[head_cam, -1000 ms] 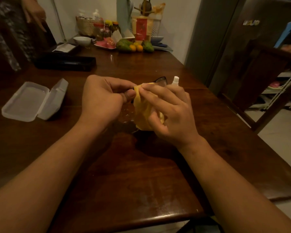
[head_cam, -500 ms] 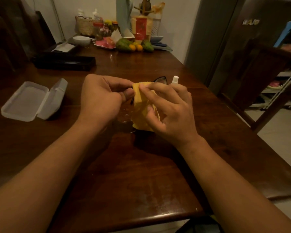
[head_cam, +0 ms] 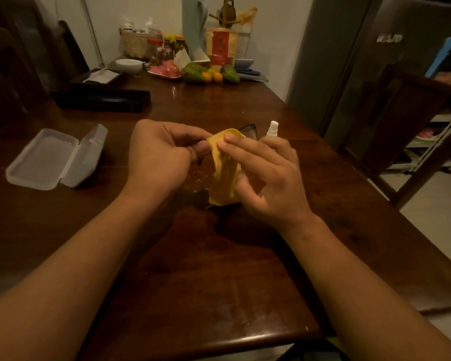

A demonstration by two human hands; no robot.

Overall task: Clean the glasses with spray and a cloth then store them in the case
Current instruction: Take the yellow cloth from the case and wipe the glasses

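Grip, left hand [head_cam: 162, 155]: the fingers are curled and the glasses [head_cam: 249, 131] appear to be pinched at the thumb, though the contact is largely hidden.
Grip, right hand [head_cam: 266, 175]: the yellow cloth [head_cam: 223, 173] is pinched between thumb and fingers and folded over one lens.
Position of glasses: held above the table [head_cam: 219, 282] between both hands; only one dark-rimmed lens is seen behind the cloth.
Done: spraying is judged finished, as the spray bottle [head_cam: 272, 128] is set upright just behind the right hand.
Under way: wiping.
Left: wiping is to be completed, then the glasses stored in the clear case [head_cam: 55, 157], which lies open well apart to the left.
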